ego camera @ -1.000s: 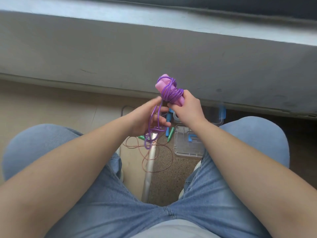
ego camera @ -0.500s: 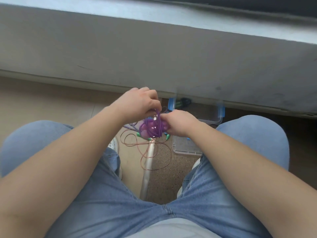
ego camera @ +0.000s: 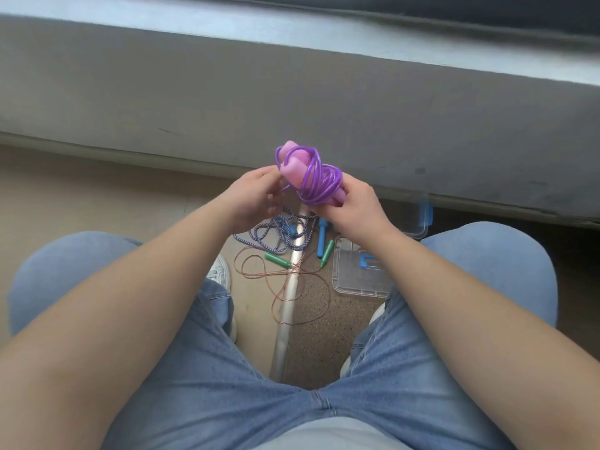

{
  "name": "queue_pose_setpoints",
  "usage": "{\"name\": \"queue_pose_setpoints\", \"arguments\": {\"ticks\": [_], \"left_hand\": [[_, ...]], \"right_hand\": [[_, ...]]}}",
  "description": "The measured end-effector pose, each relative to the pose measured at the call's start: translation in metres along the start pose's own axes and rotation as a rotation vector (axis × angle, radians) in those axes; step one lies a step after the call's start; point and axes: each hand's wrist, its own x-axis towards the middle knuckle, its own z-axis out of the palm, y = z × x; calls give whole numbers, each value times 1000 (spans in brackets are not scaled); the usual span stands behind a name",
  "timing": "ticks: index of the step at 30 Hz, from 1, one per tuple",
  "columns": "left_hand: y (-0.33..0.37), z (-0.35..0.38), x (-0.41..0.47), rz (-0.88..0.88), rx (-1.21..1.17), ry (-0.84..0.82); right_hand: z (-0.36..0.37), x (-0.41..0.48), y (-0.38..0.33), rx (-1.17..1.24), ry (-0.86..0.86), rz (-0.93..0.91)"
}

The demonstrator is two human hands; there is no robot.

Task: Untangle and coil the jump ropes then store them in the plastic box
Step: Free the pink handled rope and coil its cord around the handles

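Observation:
A purple jump rope (ego camera: 316, 178) is wound in loops around its two pink handles and held up in front of me. My right hand (ego camera: 352, 211) grips the lower end of the pink handles. My left hand (ego camera: 256, 196) holds the rope's loose end beside the bundle, fingers curled at it. On the floor below lie a blue-and-white braided rope (ego camera: 276, 233) with blue handles and a thin copper-coloured rope (ego camera: 292, 280) with green handles, tangled together. The clear plastic box (ego camera: 418, 222) with blue latches stands behind my right hand, mostly hidden.
The box's clear lid (ego camera: 360, 274) lies on the floor by my right knee. A metal floor strip (ego camera: 287, 313) runs between my legs. A grey ledge (ego camera: 292, 92) crosses the view ahead. White shoes (ego camera: 220, 274) show beside my knees.
The hands rose again from low near the floor to chest height with the purple bundle. More rope is wound round the pink handles and no long loop hangs down.

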Motion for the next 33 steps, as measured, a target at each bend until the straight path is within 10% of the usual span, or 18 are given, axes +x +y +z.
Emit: {"name": "queue_pose_setpoints", "arguments": {"ticks": [14, 23, 33], "left_hand": [[5, 22, -7, 98, 30, 199], [3, 19, -15, 161, 349, 252], [2, 28, -16, 244, 473, 372]], "right_hand": [[2, 7, 23, -686, 61, 71], [2, 5, 15, -249, -87, 126], [7, 5, 6, -320, -11, 41]]}}
